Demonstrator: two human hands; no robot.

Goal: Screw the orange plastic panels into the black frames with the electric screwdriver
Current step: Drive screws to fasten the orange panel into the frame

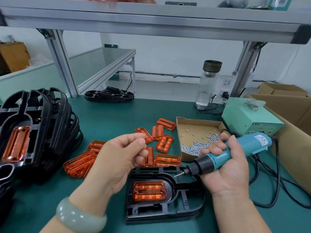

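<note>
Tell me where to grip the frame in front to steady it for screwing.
Grip the frame by its left rim, coming from the left with the left hand. It lies flat, the rim there is bare, and the screwdriver in the right hand points at its top right corner.

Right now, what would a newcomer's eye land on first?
The blue electric screwdriver, gripped by the right hand, points its tip at the black frame front and centre, where an orange panel sits. Loose orange panels scatter behind it; a stack of frames looms at left.
</note>
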